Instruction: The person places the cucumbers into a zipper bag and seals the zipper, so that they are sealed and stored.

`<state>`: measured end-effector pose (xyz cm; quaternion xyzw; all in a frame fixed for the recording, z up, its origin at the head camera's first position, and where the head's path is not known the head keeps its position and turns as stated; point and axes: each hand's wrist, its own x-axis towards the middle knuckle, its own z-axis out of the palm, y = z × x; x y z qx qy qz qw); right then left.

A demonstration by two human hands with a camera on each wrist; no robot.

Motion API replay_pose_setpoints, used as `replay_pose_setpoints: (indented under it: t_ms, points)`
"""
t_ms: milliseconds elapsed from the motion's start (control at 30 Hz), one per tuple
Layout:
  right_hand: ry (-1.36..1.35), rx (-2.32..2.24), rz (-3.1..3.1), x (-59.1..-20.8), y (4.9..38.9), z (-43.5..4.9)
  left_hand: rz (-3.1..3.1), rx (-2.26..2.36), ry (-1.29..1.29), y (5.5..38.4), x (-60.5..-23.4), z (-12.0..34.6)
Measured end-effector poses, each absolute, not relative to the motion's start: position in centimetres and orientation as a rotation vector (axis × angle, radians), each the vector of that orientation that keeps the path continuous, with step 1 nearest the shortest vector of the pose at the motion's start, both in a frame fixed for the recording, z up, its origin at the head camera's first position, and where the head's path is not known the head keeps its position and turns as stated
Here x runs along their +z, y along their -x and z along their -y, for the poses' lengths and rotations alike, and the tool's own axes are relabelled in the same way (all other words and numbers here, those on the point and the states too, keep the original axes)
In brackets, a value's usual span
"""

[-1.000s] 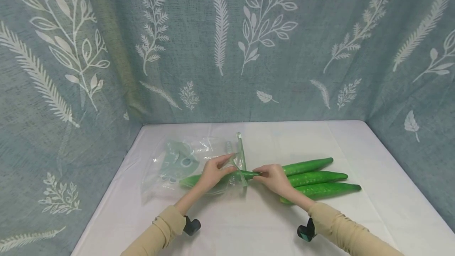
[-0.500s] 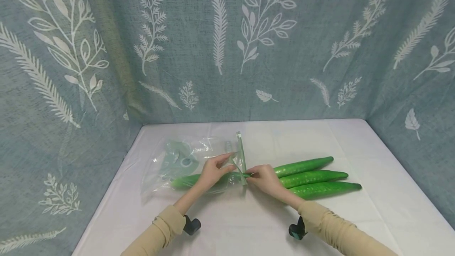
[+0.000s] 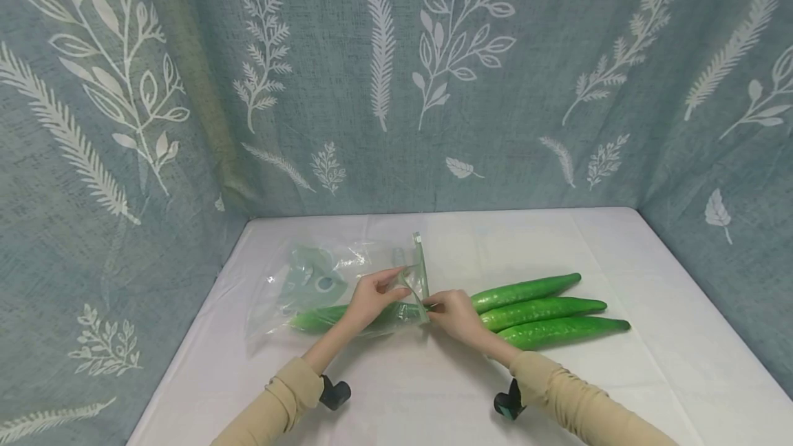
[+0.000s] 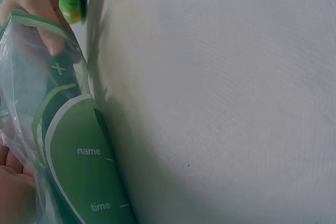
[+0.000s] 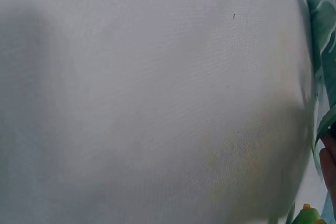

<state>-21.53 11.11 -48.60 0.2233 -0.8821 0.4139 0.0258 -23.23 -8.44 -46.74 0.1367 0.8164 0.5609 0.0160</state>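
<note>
A clear zip bag (image 3: 365, 253) with a green zip edge and a printed green label lies on the table, its mouth facing right. My left hand (image 3: 372, 298) holds the upper edge of the mouth, thumb and fingers on the plastic. Inside the bag, one long green cucumber (image 3: 316, 320) lies lengthwise under my left hand. With its fingertips at the mouth, my right hand (image 3: 457, 312) pinches the cucumber's end, which those fingers mostly hide. In the left wrist view, the right thumb (image 4: 50, 38) reaches past the zip edge, above the label (image 4: 79, 156) reading "name" and "time".
Three more cucumbers, a far one (image 3: 526, 291), a middle one (image 3: 545, 311) and a near one (image 3: 564, 330), lie side by side right of my right hand. A white cloth (image 3: 421, 391) covers the table. Leaf-patterned curtains (image 3: 396, 157) enclose the back and sides.
My right hand has moved left to the bag's mouth, sliding the cucumber further into the bag. The left hand has stayed in place on the bag's edge.
</note>
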Motion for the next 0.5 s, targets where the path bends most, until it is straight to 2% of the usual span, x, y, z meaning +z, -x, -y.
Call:
replay_pose_setpoints:
  t_ms: [500]
  points:
    - [-0.817, 1.318, 2.768, -48.91, 22.04, -10.23, -2.548, 1.749, -0.379, 23.11, -46.49, 8.31]
